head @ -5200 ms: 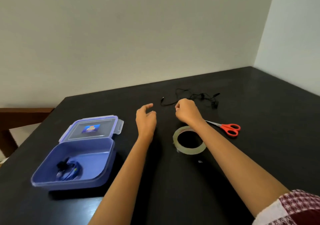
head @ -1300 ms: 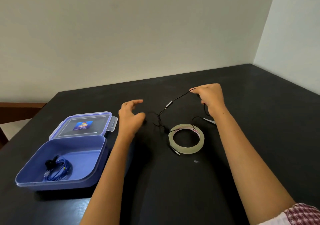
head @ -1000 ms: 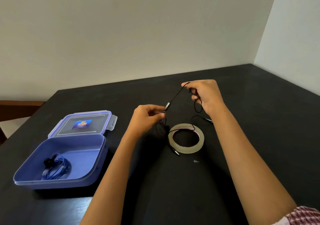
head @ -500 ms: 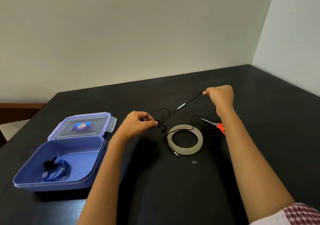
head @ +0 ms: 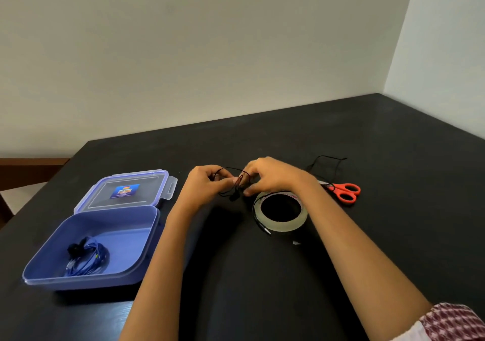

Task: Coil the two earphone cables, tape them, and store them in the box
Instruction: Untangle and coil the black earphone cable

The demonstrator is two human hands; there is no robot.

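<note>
Lower left, the open box [head: 123, 235] has the blue earphones [head: 88, 258] coiled inside, but the sticker on its lid [head: 124, 191] is too small to read. Mid-frame, the left hand [head: 207, 186] and right hand [head: 273, 176] both pinch the black earphone cable [head: 236, 183] in a small loop. The slack runs off to the right toward the scissors [head: 345, 191], so I'd guess the right hand feeds it. The plug end curls round the tape roll [head: 280, 226], and the red print there is unreadable.
</note>
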